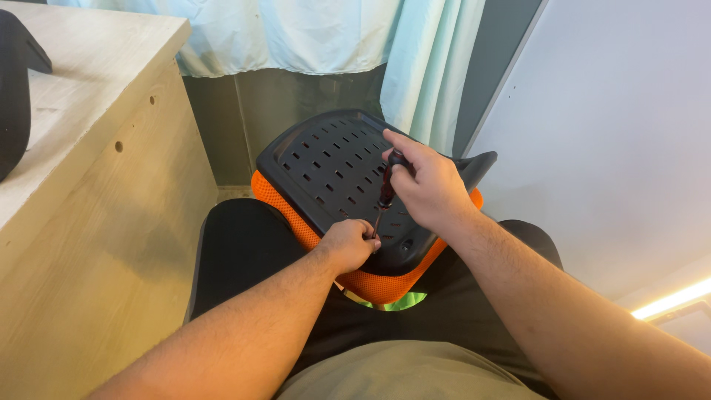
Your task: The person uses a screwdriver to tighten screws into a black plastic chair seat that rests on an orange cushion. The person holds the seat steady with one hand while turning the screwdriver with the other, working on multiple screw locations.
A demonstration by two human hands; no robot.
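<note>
Near the centre of the frame, a black slotted plastic seat base (333, 167) lay tilted across the person's lap, its underside facing up, with an orange mesh cushion (385, 285) showing along its lower edge and a strip of bright green beneath that. The right hand (428, 185), just right of centre, was closed around the dark red handle of a screwdriver (386, 187), fingers curled and the index finger stretched along the top of the grip; the tool stood nearly upright, leaning slightly, with its thin shaft running down to the plastic base. The left hand (349, 243), just below and left of it, was curled into a loose fist with fingertips pinched at the lower end of the shaft, resting against the seat base; whatever small part it may have pinched there was too small to tell. Both bare forearms reached in from the bottom of the frame over black trousers (244, 252). A pale wooden cabinet (111, 222) with small drilled holes filled the left side, a light blue-green curtain (415, 67) hung at the top centre, and a white panel (615, 148) took up the right side.
</note>
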